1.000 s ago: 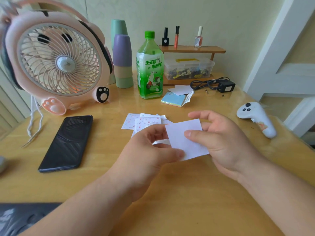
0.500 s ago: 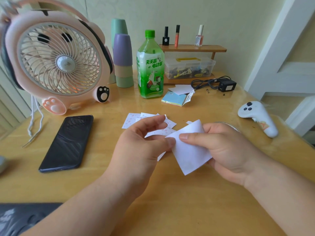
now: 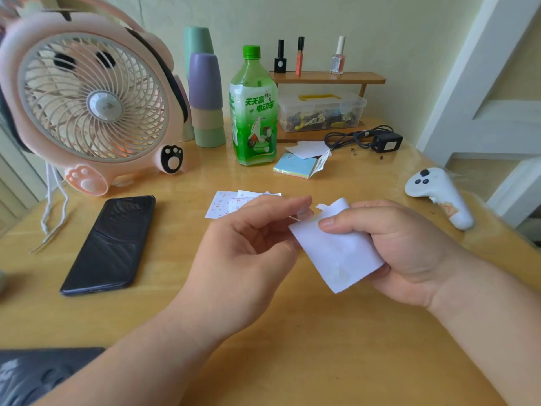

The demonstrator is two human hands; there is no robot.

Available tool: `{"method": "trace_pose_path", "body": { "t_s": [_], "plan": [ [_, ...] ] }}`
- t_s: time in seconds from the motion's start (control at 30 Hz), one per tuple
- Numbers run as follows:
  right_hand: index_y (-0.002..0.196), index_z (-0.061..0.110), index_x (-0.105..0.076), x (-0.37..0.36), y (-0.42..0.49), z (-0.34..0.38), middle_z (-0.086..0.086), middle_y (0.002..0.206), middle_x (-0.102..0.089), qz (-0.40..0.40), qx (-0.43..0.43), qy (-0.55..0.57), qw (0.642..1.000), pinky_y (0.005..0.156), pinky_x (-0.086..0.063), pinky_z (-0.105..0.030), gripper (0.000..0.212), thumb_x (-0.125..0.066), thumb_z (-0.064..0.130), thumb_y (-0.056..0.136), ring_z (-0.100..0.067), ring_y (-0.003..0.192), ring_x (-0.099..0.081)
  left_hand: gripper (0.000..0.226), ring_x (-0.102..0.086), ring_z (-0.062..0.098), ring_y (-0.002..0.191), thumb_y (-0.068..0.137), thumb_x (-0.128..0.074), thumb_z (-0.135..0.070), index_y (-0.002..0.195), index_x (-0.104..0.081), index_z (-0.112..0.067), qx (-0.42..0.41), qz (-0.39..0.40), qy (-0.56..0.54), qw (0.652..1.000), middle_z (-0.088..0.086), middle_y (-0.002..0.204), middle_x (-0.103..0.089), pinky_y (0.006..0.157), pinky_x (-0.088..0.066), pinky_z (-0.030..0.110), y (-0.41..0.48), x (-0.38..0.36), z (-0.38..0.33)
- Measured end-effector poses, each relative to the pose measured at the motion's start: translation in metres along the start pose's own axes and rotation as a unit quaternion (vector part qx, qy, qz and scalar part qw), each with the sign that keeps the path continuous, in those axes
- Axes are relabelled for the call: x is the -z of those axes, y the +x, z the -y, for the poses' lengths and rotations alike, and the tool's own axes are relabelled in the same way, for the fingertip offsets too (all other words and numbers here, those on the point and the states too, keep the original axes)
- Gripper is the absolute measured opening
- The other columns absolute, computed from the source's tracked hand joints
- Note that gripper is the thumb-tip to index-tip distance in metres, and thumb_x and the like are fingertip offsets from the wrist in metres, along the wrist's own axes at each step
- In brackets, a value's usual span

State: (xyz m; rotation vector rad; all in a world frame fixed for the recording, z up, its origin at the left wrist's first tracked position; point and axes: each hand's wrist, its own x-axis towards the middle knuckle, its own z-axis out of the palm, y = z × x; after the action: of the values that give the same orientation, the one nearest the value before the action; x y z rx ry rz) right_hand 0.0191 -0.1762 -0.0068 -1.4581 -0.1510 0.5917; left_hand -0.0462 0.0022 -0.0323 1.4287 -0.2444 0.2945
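I am gripping a small white square paper sheet (image 3: 336, 256) in my right hand (image 3: 409, 253), thumb pressing on top, while my left hand (image 3: 248, 250) is pinching its left corner above the yellow wooden table (image 3: 292, 353)

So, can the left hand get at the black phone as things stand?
Probably yes. The black phone lies flat on the table, to the left of the left hand, with nothing between them. The hand would first have to leave the white paper that the right hand grips.
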Motion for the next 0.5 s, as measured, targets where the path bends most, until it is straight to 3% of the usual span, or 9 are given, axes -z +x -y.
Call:
{"method": "trace_pose_path", "body": {
  "t_s": [0.17, 0.27, 0.4, 0.5],
  "plan": [
    [0.110, -0.012, -0.065, -0.0024, -0.0028, 0.0028, -0.016, 0.089, -0.070, 0.021, -0.011, 0.007, 1.000, 0.065, -0.041, -0.034, 0.049, -0.074, 0.011, 0.067, -0.024, 0.075, -0.067, 0.041, -0.068, 0.013, 0.087, 0.078, -0.060, 0.008, 0.109, -0.076, -0.012, -0.021, 0.007, -0.006, 1.000, 0.004, 0.104, -0.073, 0.070, -0.049, 0.018, 0.0002, -0.0004, 0.0028],
    [0.110, -0.011, -0.066, -0.0027, -0.0038, 0.0033, -0.016, 0.092, -0.070, 0.025, -0.010, 0.012, 1.000, 0.069, -0.039, -0.036, 0.044, -0.072, 0.011, 0.072, -0.025, 0.079, -0.067, 0.036, -0.067, 0.016, 0.088, 0.079, -0.063, 0.004, 0.105, -0.078, -0.017, -0.027, 0.008, 0.006, 1.000, 0.003, 0.104, -0.073, 0.072, -0.048, 0.021, 0.0002, -0.0003, 0.0033],
    [0.116, -0.010, -0.062, -0.0036, -0.0024, 0.0019, -0.017, 0.100, -0.064, 0.012, -0.015, -0.001, 1.000, 0.075, -0.013, -0.044, 0.058, -0.071, 0.019, 0.067, -0.031, 0.093, -0.054, 0.035, -0.068, 0.017, 0.090, 0.080, -0.065, 0.001, 0.102, -0.078, -0.024, -0.031, 0.013, 0.024, 0.999, -0.001, 0.102, -0.073, 0.074, -0.049, 0.024, -0.0002, -0.0011, 0.0028],
    [0.115, -0.005, -0.067, -0.0049, -0.0010, 0.0018, -0.014, 0.102, -0.059, 0.014, -0.016, 0.009, 1.000, 0.079, -0.006, -0.051, 0.064, -0.074, 0.024, 0.058, -0.031, 0.097, -0.042, 0.031, -0.068, 0.017, 0.088, 0.082, -0.066, -0.001, 0.102, -0.078, -0.022, -0.040, 0.015, 0.040, 0.998, -0.001, 0.101, -0.073, 0.074, -0.050, 0.023, -0.0001, -0.0013, 0.0027]
  ]
}}
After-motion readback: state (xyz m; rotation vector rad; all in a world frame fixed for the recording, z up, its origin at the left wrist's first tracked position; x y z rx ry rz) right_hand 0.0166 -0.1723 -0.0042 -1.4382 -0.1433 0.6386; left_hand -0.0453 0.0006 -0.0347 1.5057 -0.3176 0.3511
